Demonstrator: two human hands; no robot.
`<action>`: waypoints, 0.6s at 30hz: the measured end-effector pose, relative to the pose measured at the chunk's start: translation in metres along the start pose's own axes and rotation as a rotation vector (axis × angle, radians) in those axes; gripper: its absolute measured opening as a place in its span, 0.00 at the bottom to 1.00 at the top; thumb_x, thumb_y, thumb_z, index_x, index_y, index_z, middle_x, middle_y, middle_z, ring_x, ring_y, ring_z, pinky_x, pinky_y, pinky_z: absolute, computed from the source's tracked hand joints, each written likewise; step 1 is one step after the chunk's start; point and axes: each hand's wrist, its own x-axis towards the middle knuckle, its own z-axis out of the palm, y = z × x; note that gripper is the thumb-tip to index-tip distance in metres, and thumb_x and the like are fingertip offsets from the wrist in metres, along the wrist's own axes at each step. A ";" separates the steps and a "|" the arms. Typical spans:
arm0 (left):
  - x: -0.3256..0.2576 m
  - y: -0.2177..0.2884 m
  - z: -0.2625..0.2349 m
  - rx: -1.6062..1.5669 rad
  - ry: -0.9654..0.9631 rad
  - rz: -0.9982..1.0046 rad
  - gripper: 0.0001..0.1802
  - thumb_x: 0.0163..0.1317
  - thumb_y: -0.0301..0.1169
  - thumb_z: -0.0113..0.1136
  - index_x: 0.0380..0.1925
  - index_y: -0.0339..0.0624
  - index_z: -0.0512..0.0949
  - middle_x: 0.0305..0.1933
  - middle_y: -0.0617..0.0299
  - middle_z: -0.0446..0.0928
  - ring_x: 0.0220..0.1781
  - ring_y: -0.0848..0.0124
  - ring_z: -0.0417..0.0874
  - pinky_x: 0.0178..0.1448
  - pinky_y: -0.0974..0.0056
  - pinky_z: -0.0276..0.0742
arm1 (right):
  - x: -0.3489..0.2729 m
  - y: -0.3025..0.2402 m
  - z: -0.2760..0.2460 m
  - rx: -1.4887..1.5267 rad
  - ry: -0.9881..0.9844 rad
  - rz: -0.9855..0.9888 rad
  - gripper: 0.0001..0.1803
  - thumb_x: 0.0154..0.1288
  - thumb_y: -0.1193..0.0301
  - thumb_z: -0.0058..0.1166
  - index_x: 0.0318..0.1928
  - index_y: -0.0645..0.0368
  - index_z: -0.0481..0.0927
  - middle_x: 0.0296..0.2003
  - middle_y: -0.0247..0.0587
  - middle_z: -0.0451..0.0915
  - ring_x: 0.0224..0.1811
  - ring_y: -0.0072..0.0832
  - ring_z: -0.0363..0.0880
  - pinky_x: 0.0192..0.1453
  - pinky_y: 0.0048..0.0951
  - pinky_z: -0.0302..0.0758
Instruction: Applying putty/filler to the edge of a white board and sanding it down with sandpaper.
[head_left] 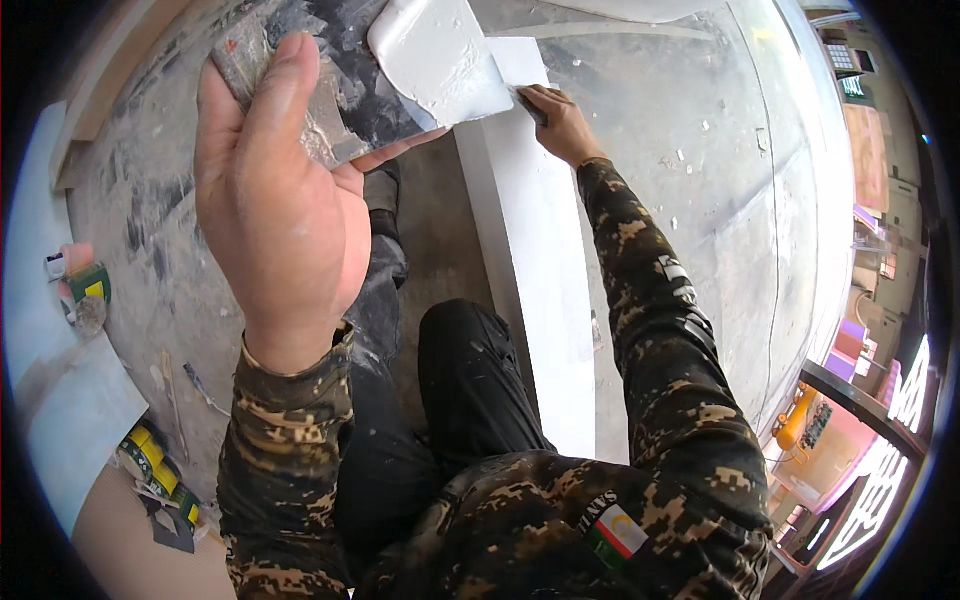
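My left hand [285,190], raised at the upper left, is closed on a flat plate [345,100] with dark smears and crusted grey residue. Thumb on top, fingers underneath, it grips the plate's left part. Thick white paste [430,55] lies at the plate's right side, reaching a smooth, pale blade edge. My right hand [565,125] is wrapped round the dark handle of a putty knife [533,108], beside that pale edge. Where the paste-covered blade ends and the plate begins, I cannot tell exactly. Below my right hand runs a long white beam [545,270].
My bent knee [465,345] is left of the beam. Pale blue sheets [80,400] lie at the left, with green and yellow packages [150,460] and a thin stick [173,400] nearby. The grey floor [690,200] carries scattered crumbs. An orange machine [797,418] stands far right.
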 end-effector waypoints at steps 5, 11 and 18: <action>0.000 0.013 -0.002 0.140 0.041 0.018 0.21 0.72 0.32 0.52 0.64 0.45 0.67 0.58 0.60 0.77 0.56 0.65 0.83 0.48 0.49 0.87 | -0.048 0.006 0.013 -0.225 -0.082 0.060 0.26 0.52 0.82 0.54 0.54 0.56 0.83 0.53 0.47 0.82 0.57 0.50 0.78 0.62 0.42 0.76; 0.005 0.011 -0.011 0.064 0.018 0.029 0.21 0.72 0.30 0.52 0.64 0.45 0.68 0.58 0.59 0.77 0.56 0.65 0.83 0.48 0.47 0.87 | 0.006 0.031 -0.023 -0.127 -0.226 0.278 0.21 0.58 0.76 0.50 0.51 0.48 0.86 0.43 0.54 0.84 0.46 0.50 0.84 0.53 0.44 0.80; 0.010 0.019 -0.016 0.102 0.054 -0.001 0.20 0.72 0.32 0.52 0.63 0.45 0.70 0.58 0.60 0.78 0.56 0.65 0.83 0.49 0.48 0.87 | 0.120 0.070 -0.007 -0.327 -0.273 0.254 0.26 0.60 0.76 0.46 0.59 0.45 0.82 0.46 0.56 0.84 0.48 0.51 0.84 0.55 0.46 0.79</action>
